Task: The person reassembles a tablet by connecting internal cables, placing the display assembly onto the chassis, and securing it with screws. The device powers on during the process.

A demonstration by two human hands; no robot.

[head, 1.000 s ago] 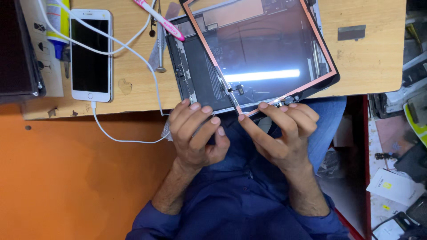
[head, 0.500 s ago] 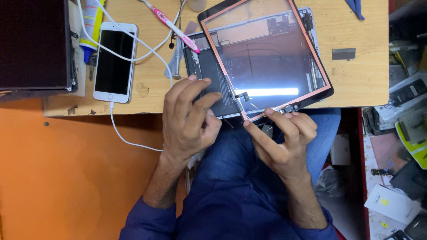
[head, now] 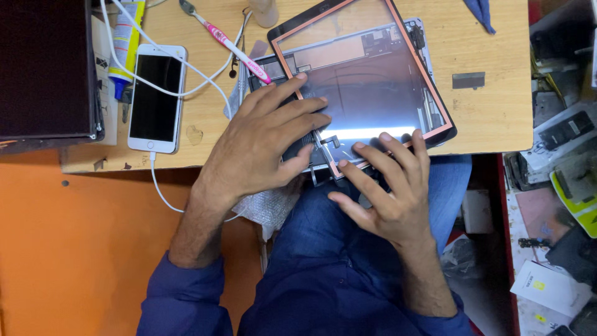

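The opened grey tablet with its pink-rimmed glass screen panel (head: 364,81) lies at the wooden tabletop's (head: 491,118) near edge, within reach. The left hand (head: 261,146) presses flat on its body, steadying it; the right hand's (head: 388,186) spread fingertips rest on the panel's lower rim, gripping nothing

A light wooden table (head: 491,118) fills the upper view. Below and left of it lies a plain orange floor (head: 81,249). Right of the table, a cluttered shelf (head: 559,186) holds scattered parts and small boxes.
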